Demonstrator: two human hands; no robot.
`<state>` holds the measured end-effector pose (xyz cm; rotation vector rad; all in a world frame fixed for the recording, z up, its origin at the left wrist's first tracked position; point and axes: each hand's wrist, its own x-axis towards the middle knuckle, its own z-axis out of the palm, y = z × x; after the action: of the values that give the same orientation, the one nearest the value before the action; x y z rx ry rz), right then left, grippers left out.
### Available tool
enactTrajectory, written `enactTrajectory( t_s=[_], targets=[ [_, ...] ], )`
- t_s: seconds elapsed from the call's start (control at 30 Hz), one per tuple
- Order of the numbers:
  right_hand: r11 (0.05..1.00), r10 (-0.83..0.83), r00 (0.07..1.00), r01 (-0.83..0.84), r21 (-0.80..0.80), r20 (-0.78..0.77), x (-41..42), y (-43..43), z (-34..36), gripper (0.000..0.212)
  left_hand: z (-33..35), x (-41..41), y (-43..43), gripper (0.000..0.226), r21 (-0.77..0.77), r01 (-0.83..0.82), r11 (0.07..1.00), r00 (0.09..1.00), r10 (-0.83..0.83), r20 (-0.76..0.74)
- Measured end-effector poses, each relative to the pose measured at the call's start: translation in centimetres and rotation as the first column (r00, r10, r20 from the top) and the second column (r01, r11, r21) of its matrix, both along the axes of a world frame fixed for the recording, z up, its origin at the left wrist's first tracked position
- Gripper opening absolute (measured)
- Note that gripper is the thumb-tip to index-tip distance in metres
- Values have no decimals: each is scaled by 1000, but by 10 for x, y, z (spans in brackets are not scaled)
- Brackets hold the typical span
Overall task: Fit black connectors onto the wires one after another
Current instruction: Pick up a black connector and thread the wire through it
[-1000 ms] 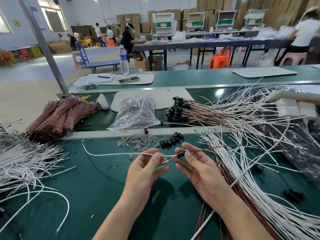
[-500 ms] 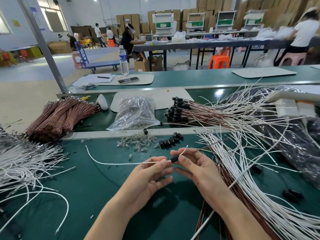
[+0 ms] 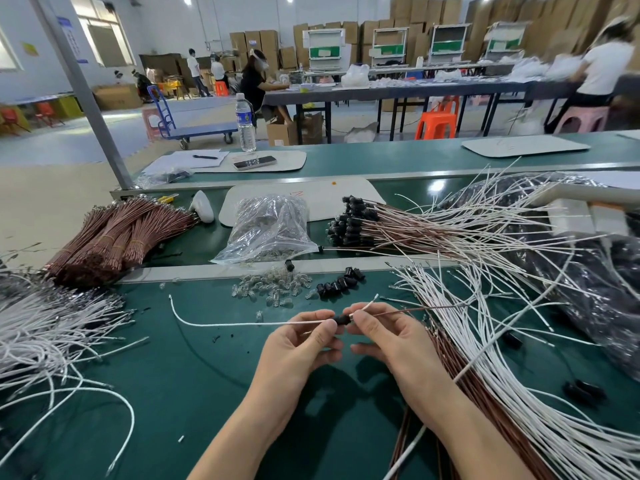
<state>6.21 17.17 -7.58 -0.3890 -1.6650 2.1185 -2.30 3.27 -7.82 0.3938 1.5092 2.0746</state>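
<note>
Head view: both hands meet over the green table (image 3: 207,393).
Left hand (image 3: 301,344): fingers curled, pinching white wire (image 3: 225,323) just beside black connector (image 3: 339,320).
Right hand (image 3: 388,337): pinching black connector at its other end.
Spare connectors (image 3: 341,284): row beyond the hands.

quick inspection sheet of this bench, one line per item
surface: dark green bench mat, wires heaped at both sides.
job's things: small black connector on thin white wire; row of loose black connectors behind.
clutter: pile of small clear bulbs, clear plastic bag, tied brown wire bundles.
grippers: left hand pinches the white wire; right hand pinches the connector.
cables: loose white wire heap; thin brown wire trailing right.
surroundings: stacked cardboard boxes, orange plastic stool.
</note>
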Motion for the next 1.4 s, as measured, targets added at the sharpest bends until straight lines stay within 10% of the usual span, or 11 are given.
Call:
enactTrajectory(
  t_s=[0.77,1.13,1.27,1.4],
  targets=[
    [696,-460,880,274,-664,-119,36,71,19,12,15,-32,-27,19,173,-267,948,935,211,284],
    [969,108,989,-127,-210,-102,9,13,14,87,14,-12,-13,21,216,-141,966,951,71,302],
    [994,98,992,-102,-42,-74,2,-10,5,33,9,3,-5,21,95,63,993,989,-75,128],
    [997,-24,997,19,-72,-73,2,-6,6,26,8,1,-3,25,56,20,998,995,-25,95]
  ],
)
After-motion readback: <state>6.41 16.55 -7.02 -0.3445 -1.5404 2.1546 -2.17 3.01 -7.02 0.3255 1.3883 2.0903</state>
